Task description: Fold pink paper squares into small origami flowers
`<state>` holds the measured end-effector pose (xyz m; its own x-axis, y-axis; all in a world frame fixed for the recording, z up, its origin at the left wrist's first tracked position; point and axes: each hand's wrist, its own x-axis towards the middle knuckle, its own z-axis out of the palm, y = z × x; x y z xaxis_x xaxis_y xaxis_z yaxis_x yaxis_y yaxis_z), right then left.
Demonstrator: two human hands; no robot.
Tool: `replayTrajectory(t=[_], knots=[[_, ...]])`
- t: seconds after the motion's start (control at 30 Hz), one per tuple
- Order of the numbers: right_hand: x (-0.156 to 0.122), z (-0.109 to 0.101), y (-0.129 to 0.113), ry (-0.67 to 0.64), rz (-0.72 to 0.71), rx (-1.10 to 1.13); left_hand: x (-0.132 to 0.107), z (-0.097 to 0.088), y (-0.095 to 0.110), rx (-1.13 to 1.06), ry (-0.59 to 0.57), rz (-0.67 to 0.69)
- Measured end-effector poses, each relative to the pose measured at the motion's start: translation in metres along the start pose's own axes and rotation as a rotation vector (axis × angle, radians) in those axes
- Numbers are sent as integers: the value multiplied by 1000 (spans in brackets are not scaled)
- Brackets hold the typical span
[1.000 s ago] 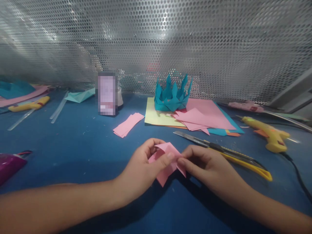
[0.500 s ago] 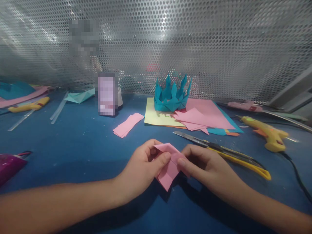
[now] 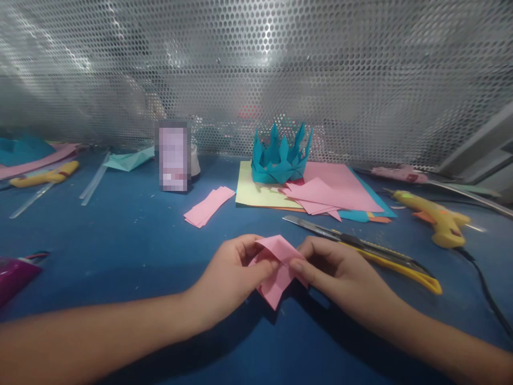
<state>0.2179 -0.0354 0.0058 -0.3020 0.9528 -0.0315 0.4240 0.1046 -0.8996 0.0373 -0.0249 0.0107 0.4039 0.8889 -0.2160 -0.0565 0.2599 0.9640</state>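
Observation:
A small folded pink paper piece (image 3: pixel 276 272) is held low over the blue tabletop (image 3: pixel 132 240) between both hands. My left hand (image 3: pixel 232 278) pinches its left side, thumb on top and fingers curled behind. My right hand (image 3: pixel 332 270) pinches its right side with thumb and forefinger. The lower corner of the paper points down toward the table. Behind the hands stands a teal folded paper crown (image 3: pixel 281 156) on a stack of coloured sheets (image 3: pixel 340 187).
A yellow box cutter (image 3: pixel 372 252) lies just right of my right hand, blade extended. A yellow glue gun (image 3: pixel 436 218) with its cord is further right. Pink paper strips (image 3: pixel 209 205), a blurred upright card (image 3: pixel 173 157) and a perforated metal wall (image 3: pixel 256 75) stand behind.
The pink piece has been turned and pressed slightly between the fingers; both hands stayed in nearly the same place, pinching closer together.

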Motion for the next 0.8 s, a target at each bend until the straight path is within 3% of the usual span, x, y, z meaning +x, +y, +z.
replayTrajectory(t=[0.3, 0.8], knots=[[-1, 3, -8, -43, -25, 133, 2, -4, -5, 58, -34, 15], [5, 6, -5, 20, 8, 88, 1, -6, -5, 127, -33, 79]])
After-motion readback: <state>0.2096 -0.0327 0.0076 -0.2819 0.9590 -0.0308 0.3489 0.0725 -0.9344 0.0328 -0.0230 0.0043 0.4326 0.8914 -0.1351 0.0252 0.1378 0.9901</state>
